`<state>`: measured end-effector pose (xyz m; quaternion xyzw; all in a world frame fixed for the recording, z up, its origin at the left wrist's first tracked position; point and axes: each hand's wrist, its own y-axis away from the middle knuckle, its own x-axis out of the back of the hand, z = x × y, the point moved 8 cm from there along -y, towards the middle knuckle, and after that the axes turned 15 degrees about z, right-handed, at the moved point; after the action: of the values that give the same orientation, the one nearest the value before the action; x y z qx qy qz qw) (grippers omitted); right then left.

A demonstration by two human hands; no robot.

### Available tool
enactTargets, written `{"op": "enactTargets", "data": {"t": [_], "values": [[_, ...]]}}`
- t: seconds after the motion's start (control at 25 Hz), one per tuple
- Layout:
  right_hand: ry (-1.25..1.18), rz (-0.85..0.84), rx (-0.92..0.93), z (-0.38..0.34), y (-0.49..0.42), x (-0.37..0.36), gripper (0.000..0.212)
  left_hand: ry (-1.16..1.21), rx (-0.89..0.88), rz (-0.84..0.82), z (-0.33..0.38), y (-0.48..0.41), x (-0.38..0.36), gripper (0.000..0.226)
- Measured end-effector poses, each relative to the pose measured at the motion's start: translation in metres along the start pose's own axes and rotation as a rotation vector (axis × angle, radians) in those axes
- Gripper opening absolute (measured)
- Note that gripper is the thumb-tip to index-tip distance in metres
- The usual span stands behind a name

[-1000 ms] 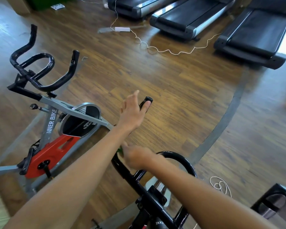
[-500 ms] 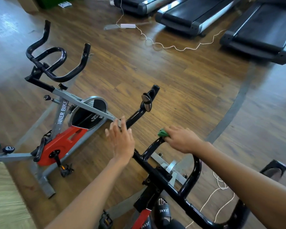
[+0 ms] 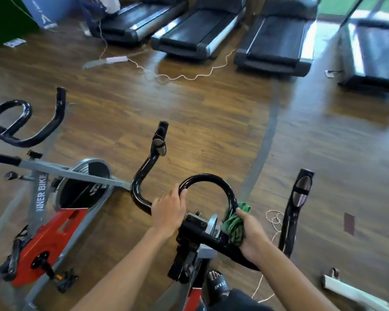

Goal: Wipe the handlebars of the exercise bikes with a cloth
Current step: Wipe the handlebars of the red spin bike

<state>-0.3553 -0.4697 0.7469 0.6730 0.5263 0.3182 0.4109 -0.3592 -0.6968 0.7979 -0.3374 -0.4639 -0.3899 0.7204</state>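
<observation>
I am bunching the soft green cloth (image 3: 235,225) in my right hand (image 3: 253,234), pressing it around the glossy black tubular handlebar (image 3: 208,178) at five o'clock of its loop. My left hand (image 3: 169,212) is gripping the loop at nine o'clock, steadying it. The rigid tube probably feels slick, so I am wrapping the cloth fully round.

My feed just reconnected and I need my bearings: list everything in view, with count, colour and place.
Black curved handlebars: one set, near bike, centre.
Green wiping cloth: one, pressed on the bar's right side.
Red-and-grey exercise bike: one, left, with its own black handlebars.
Black treadmills: four, along the far side.
White cable: one, on the wooden floor before the treadmills.
Black sandal: one, bottom centre.
Left hand: grips the loop's left side.
Right hand: holds the cloth.
</observation>
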Motion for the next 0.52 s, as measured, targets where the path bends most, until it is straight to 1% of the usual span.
{"op": "enactTargets", "data": {"t": [0.08, 0.12, 0.2, 0.28, 0.32, 0.36, 0.4, 0.44, 0.48, 0.52], "values": [[-0.017, 0.008, 0.019, 0.000, -0.002, -0.002, 0.030, -0.027, 0.009, -0.012, -0.002, -0.001, -0.001, 0.058], [0.017, 0.034, 0.088, -0.002, -0.002, -0.002, 0.031, -0.026, 0.017, -0.001, -0.001, -0.002, -0.001, 0.056], [0.170, 0.079, 0.254, -0.006, 0.002, 0.001, 0.029, 0.020, 0.013, 0.117, 0.006, 0.000, 0.008, 0.049], [0.287, 0.065, 0.469, -0.017, 0.022, 0.004, 0.024, 0.065, -0.079, 0.258, 0.026, 0.005, 0.023, 0.037], [0.332, 0.076, 0.625, -0.032, 0.039, 0.012, 0.022, 0.102, -0.127, 0.258, 0.041, 0.008, 0.025, 0.032], [0.388, 0.073, 0.784, -0.043, 0.058, 0.019, 0.020, 0.146, -0.163, 0.213, 0.057, 0.014, 0.025, 0.029], [0.536, 0.074, 0.942, -0.051, 0.071, 0.023, 0.021, 0.177, -0.192, 0.148, 0.073, 0.021, 0.020, 0.029], [0.804, 0.089, 1.088, -0.050, 0.080, 0.022, 0.024, 0.181, -0.218, 0.081, 0.086, 0.029, 0.013, 0.032], [1.120, 0.122, 1.216, -0.037, 0.086, 0.021, 0.029, 0.164, -0.232, 0.007, 0.095, 0.038, 0.005, 0.037], [1.377, 0.171, 1.333, -0.017, 0.087, 0.020, 0.036, 0.131, -0.239, -0.064, 0.101, 0.045, -0.006, 0.045]]}}
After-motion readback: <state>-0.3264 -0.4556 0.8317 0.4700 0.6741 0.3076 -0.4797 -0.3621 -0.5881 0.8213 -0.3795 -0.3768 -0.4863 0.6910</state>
